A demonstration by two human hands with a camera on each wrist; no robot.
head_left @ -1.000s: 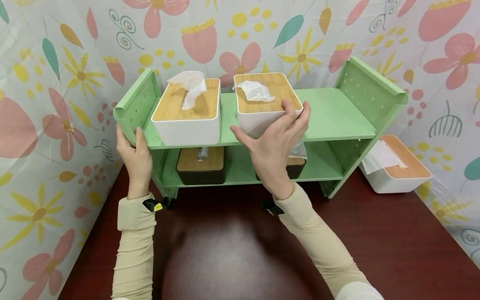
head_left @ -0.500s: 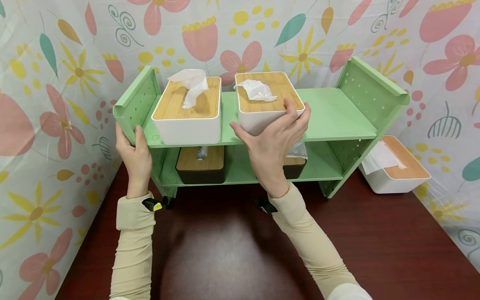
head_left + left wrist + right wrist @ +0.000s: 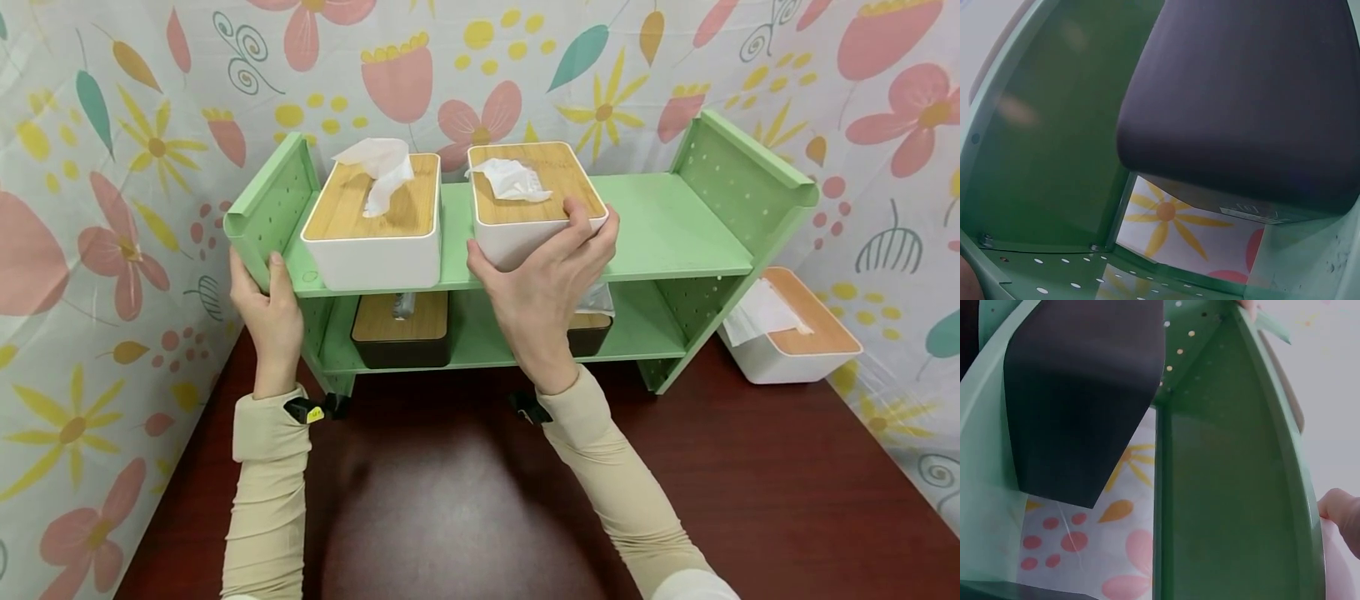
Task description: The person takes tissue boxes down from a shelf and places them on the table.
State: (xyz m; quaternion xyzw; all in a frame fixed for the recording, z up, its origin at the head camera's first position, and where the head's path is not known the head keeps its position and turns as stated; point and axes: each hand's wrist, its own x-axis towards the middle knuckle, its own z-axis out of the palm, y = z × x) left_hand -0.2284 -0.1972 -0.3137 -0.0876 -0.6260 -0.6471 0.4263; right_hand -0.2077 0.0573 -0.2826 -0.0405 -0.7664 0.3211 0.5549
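In the head view, my left hand (image 3: 272,325) grips the left side panel of a green two-tier shelf (image 3: 652,229), thumb at its front edge. My right hand (image 3: 547,300) holds a white tissue box (image 3: 513,242) with a wooden lid on the top tier, its thumb at the front left and its fingers at the front right corner. A tissue sticks out of the lid slot. To its left stands a second white tissue box (image 3: 378,262) with a wooden lid and a raised tissue. The right wrist view shows part of the right thumb (image 3: 1342,519) beside the upper tier.
On the lower tier sit a dark tissue box (image 3: 401,342) at left and another dark box (image 3: 590,333), partly hidden by my right hand. A white tissue box (image 3: 813,367) stands on the dark red table (image 3: 787,467), right of the shelf. Flowered cloth (image 3: 480,50) hangs behind.
My right thumb has shifted slightly to the right, closer against the front of the tissue box. The left hand, the shelf and the boxes stay in place.
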